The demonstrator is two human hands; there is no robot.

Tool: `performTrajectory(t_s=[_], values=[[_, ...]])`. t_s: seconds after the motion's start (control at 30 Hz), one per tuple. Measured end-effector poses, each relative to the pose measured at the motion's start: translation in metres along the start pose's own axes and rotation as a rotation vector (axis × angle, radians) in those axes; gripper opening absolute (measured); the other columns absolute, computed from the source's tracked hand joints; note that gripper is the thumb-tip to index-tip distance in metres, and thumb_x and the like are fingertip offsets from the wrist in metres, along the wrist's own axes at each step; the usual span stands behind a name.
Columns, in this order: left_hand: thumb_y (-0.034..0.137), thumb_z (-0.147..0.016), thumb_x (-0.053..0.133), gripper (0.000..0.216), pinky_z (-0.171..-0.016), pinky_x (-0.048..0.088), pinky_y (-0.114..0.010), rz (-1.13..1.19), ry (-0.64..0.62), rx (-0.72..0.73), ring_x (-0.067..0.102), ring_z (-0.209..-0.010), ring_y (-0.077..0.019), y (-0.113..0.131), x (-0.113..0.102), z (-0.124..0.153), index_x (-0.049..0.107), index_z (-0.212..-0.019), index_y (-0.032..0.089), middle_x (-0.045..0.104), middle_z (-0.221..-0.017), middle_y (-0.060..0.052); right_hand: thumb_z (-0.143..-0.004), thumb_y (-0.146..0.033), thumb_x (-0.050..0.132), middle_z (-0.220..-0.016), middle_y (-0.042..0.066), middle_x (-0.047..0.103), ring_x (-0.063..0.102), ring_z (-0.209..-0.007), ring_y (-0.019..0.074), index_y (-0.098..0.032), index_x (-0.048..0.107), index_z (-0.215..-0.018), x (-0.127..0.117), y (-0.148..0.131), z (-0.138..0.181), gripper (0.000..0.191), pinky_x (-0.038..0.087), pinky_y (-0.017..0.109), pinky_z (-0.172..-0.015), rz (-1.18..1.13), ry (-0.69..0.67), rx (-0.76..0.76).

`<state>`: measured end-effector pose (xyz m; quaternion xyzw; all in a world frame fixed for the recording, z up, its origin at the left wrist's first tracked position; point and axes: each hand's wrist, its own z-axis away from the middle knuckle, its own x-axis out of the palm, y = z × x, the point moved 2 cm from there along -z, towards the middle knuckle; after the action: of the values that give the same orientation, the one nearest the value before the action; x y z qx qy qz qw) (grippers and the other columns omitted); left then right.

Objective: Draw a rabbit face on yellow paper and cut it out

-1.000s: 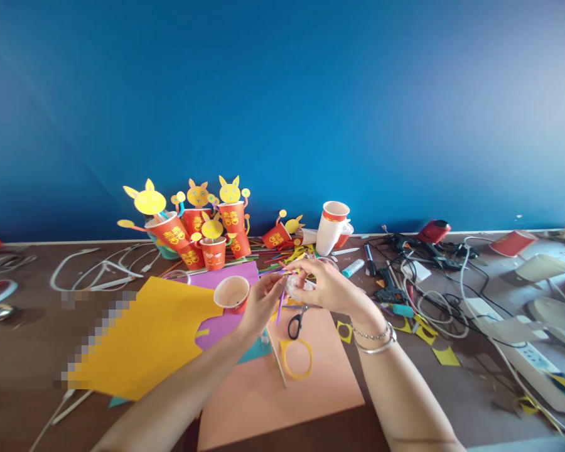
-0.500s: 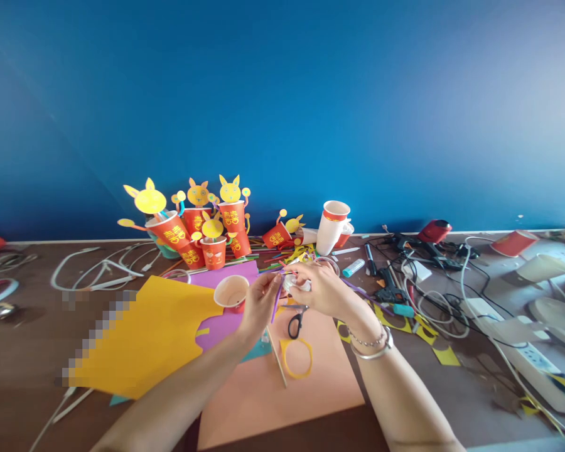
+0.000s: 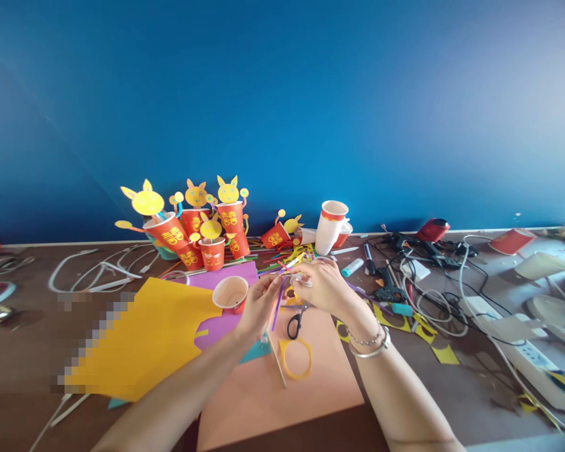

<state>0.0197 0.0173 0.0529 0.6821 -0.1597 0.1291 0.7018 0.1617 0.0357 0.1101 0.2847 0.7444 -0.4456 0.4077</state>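
My left hand [image 3: 258, 304] is closed, its thumb and fingertips pinching a thin purple straw [image 3: 277, 306] that points down. Close beside it, my right hand [image 3: 322, 285] has its fingers bent round a small whitish thing [image 3: 304, 280] whose kind I cannot make out. The fingertips of both hands nearly meet at the straw's upper end. Below them, black-handled scissors [image 3: 295, 323] lie on a peach paper sheet [image 3: 282, 414], with a yellow paper ring [image 3: 297, 359] and a thin wooden stick [image 3: 277, 358]. A paper cup [image 3: 230, 293] stands left of my left hand.
Red cups with yellow paper animal heads [image 3: 228, 190] stand by the blue wall. A yellow sheet [image 3: 145, 339] covers the left. Stacked white cups [image 3: 331, 229], a glue stick [image 3: 353, 267], tangled cables, a glue gun [image 3: 387, 285] and a power strip [image 3: 513, 348] lie rightward.
My right hand has shifted slightly and its fingers have drawn closer together, so less of the white thing shows. The purple straw hangs a little lower. The view has shifted slightly.
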Motion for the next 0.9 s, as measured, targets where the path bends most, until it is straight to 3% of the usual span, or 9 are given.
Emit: performTrajectory(t_s=[0.37, 0.7, 0.9], values=[[0.039, -0.067, 0.077, 0.03, -0.06, 0.043, -0.022, 0.103, -0.055, -0.048, 0.053, -0.057, -0.0087, 0.001, -0.004, -0.002, 0.056, -0.076, 0.019, 0.059, -0.066, 0.004, -0.079, -0.025, 0.061, -0.075, 0.002, 0.071, 0.063, -0.079, 0.0184, -0.023, 0.069, -0.086, 0.005, -0.006, -0.001, 0.011, 0.033, 0.035, -0.087, -0.028, 0.046, -0.016], [0.045, -0.072, 0.071, 0.029, -0.068, 0.043, -0.024, -0.132, -0.009, 0.049, 0.057, -0.073, -0.0146, -0.003, -0.007, -0.003, 0.065, -0.078, 0.017, 0.065, -0.077, -0.002, -0.08, -0.021, 0.058, -0.081, 0.005, 0.07, 0.062, -0.088, 0.021, -0.019, 0.065, -0.098, 0.004, -0.017, 0.004, 0.02, 0.031, 0.036, -0.089, 0.114, 0.083, -0.023], [0.049, -0.075, 0.066, 0.033, -0.063, 0.042, -0.024, -0.244, -0.004, 0.07, 0.055, -0.068, -0.0138, -0.003, -0.01, -0.005, 0.067, -0.08, 0.016, 0.063, -0.072, -0.002, -0.081, -0.02, 0.056, -0.086, 0.005, 0.069, 0.06, -0.093, 0.0216, -0.02, 0.062, -0.1, 0.004, -0.02, 0.007, 0.02, 0.03, 0.036, -0.089, 0.119, 0.026, -0.092]])
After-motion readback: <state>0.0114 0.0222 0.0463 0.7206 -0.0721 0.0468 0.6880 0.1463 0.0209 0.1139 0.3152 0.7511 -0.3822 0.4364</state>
